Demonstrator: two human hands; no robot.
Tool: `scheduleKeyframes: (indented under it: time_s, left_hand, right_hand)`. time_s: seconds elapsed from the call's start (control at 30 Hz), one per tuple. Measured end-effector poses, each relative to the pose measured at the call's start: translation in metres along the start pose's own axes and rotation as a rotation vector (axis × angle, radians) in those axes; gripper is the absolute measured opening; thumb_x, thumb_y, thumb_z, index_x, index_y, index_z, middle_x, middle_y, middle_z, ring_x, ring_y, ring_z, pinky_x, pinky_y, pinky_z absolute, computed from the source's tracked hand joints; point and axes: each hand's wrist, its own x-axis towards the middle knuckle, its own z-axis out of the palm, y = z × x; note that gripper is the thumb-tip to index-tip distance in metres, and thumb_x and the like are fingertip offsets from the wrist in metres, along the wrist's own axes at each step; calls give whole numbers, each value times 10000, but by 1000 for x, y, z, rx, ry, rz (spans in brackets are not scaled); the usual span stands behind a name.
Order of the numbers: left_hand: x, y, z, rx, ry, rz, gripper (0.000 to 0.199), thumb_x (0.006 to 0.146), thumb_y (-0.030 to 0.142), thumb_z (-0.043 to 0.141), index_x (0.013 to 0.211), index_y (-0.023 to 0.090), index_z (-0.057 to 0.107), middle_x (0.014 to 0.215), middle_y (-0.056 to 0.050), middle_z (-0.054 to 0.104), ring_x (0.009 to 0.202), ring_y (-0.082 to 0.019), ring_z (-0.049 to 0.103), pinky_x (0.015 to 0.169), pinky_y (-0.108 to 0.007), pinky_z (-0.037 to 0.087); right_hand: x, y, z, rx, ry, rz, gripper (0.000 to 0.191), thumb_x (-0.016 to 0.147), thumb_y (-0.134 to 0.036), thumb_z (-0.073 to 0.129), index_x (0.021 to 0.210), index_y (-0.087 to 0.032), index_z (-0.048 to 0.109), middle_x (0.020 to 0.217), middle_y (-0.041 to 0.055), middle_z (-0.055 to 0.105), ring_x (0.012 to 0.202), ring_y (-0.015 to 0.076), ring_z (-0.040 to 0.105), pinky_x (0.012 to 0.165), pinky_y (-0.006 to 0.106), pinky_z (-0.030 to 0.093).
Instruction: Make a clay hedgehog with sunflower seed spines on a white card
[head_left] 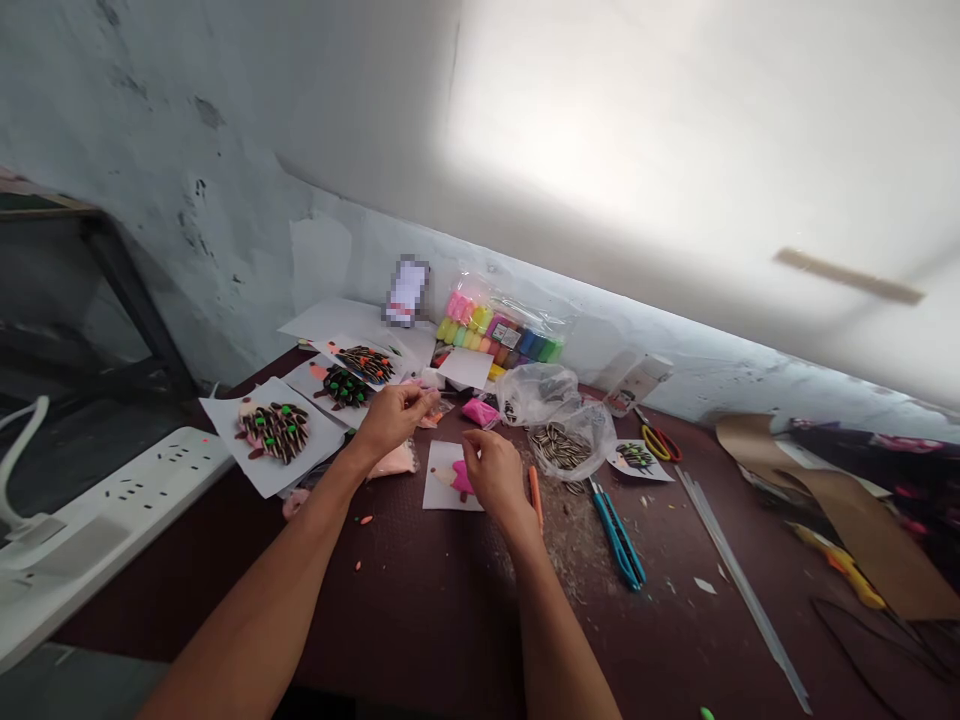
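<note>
A small white card (442,498) lies on the dark table, bearing a hedgehog shape with a bright pink clay body (460,482) and a pale snout. My right hand (491,472) is over the card's right part, fingers curled and closed; what they hold, if anything, is hidden. My left hand (396,415) is raised to the upper left of the card, thumb and fingers pinched together on something too small to name. Close to it are a pink clay packet (481,412) and a bag of pale peach clay (395,460). An orange stick-like tool (535,495) lies beside my right wrist.
Plastic bags with striped seeds (559,447), a teal cutter (619,540), scissors (660,440) and clear glue sticks (742,590) lie right. Seed-covered hedgehog cards (274,430) and a power strip (142,490) are left. Coloured clay packs (499,330) and a phone (406,290) stand behind.
</note>
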Motion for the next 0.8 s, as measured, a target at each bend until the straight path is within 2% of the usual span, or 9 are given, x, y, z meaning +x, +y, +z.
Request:
scheduleKeyframes:
  time_s: [0.07, 0.2, 0.27, 0.4, 0.53, 0.63, 0.73, 0.8]
  left_hand:
    - [0, 0, 1, 20, 12, 3, 453, 833, 533, 509, 568, 169, 556, 441, 46, 443, 502, -113, 449, 506, -221, 346]
    - [0, 0, 3, -90, 25, -27, 363, 764, 515, 594, 682, 162, 601, 593, 23, 579, 501, -105, 474, 468, -211, 347]
    - [0, 2, 3, -166, -43, -49, 370, 752, 521, 602, 688, 157, 615, 596, 16, 587, 472, -101, 467, 448, -211, 348]
    - [-4, 7, 7, -200, -219, -68, 427, 785, 552, 549, 647, 155, 623, 531, 15, 544, 432, -100, 438, 418, -218, 330]
    - [-8, 11, 13, -131, -340, -45, 462, 802, 570, 517, 580, 168, 570, 495, 23, 493, 456, -105, 434, 425, -217, 314]
    - [-8, 12, 14, -96, -397, -26, 499, 835, 586, 459, 583, 170, 575, 498, 15, 517, 481, -121, 470, 448, -222, 345]
    - [-6, 11, 6, 41, -326, -26, 483, 866, 531, 440, 609, 172, 636, 569, -18, 621, 569, -158, 566, 522, -242, 409]
    - [-5, 8, -1, 229, -166, -45, 343, 851, 426, 512, 710, 183, 708, 729, -44, 709, 704, -192, 636, 615, -262, 452]
  right_hand:
    - [1, 1, 2, 44, 28, 9, 227, 913, -215, 527, 988, -204, 741, 992, 74, 743, 894, 192, 671, 736, 236, 419]
    - [1, -1, 8, 215, 54, 25, 221, 894, -245, 528, 834, -185, 732, 785, 46, 725, 702, 166, 632, 641, 236, 402]
    - [1, -3, 12, 395, 69, 15, 208, 875, -277, 540, 820, -185, 718, 728, 21, 698, 638, 147, 597, 610, 228, 405]
    - [1, -9, 18, 717, 139, -4, 235, 816, -326, 597, 972, -185, 700, 802, 14, 696, 621, 131, 566, 579, 223, 429]
    - [1, -11, 20, 799, 174, -14, 230, 813, -351, 610, 929, -177, 705, 818, 29, 700, 654, 137, 566, 590, 227, 442]
    - [1, -9, 21, 784, 187, -23, 221, 827, -371, 604, 846, -179, 710, 802, 31, 697, 664, 138, 564, 601, 232, 443]
    - [2, -6, 21, 740, 219, -32, 228, 830, -376, 599, 807, -181, 715, 796, 29, 691, 667, 137, 560, 612, 236, 441]
    - [4, -4, 22, 722, 240, -18, 228, 827, -370, 593, 817, -179, 717, 787, 25, 688, 646, 132, 551, 613, 238, 441]
